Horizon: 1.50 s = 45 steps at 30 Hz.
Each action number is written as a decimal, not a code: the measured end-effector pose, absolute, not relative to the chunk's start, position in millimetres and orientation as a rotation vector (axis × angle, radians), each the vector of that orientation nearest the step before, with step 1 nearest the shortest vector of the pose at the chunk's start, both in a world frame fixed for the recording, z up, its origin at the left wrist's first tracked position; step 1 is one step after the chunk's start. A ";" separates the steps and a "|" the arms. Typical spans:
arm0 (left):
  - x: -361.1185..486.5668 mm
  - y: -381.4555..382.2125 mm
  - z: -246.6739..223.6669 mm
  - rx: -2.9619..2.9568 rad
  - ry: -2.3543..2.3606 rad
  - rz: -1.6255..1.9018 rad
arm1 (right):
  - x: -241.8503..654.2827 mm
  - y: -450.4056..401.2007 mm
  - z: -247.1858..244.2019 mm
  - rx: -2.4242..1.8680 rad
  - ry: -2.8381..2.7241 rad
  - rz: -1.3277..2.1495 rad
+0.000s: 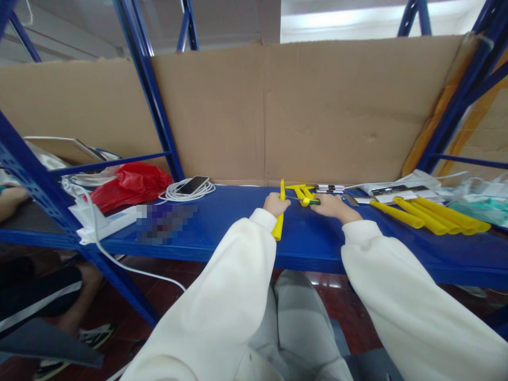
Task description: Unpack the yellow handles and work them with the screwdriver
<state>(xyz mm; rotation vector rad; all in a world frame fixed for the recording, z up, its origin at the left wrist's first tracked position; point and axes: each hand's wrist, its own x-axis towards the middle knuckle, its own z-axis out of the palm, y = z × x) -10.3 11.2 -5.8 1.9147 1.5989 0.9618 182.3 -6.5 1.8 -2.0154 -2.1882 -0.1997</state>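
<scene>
Benchtop [222,211] blue w/ yel. tubes [421,216]; cardbd [301,116] behind, red flr [357,320] below.

Left hand [272,203], right hand [328,205] apparently curled

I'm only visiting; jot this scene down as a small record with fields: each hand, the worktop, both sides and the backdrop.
Left hand: fingers closed around a yellow, tapered, plastic-looking tube
Right hand: holds a slim tool with a green-and-yellow handle, its thin shaft pointing toward the tube
Worktop: blue metal shelf
Right side: several similar yellow tubes, side by side
Left side: dark-screened phone on a coiled white cable; crumpled red plastic bag
Backdrop: upright brown cardboard
</scene>
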 end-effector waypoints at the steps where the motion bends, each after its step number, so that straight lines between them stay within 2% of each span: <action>1: -10.4 10.7 -5.4 1.917 1.601 0.961 | 182.8 -6.0 1.7 -1.995 -2.198 -0.215; 11: -10.7 8.1 -3.2 1.939 1.615 0.926 | 188.6 2.6 -6.8 -1.886 -2.168 -0.227; 45: -10.0 8.4 -4.4 1.950 1.647 0.912 | 188.7 -0.7 -2.1 -1.993 -2.176 -0.241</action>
